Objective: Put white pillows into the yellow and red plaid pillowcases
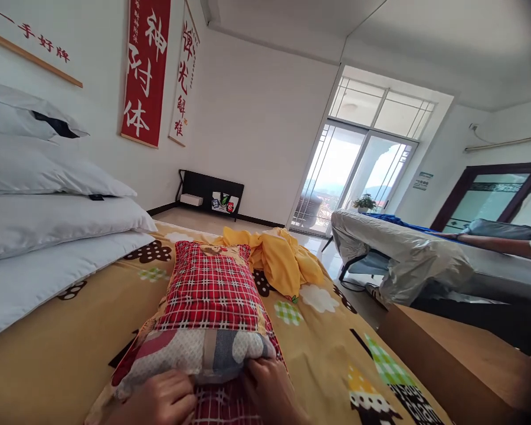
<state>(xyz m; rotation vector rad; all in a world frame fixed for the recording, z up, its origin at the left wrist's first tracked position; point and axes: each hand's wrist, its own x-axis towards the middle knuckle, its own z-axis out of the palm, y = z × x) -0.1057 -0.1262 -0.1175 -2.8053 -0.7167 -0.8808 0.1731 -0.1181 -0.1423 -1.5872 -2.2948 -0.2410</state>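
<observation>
- My left hand [172, 394] is curled at the pillow's near edge; its fingertips are hidden, so I cannot tell what they pinch.
- My right hand [269, 383] is closed on that edge farther right, fingers bent into the fabric.
- The grey-and-white patterned pillow [181, 353] lies on the bed before me, its far part inside a red plaid pillowcase [212, 292]. I judge it light, soft and unbreakable, best held by both near corners; the thin pillowcase should wrinkle easily.
- Under it spreads a tan bedsheet [318, 348].
- White pillows [62, 218] are stacked to the left; a yellow cloth [283, 262] lies crumpled beyond.
</observation>
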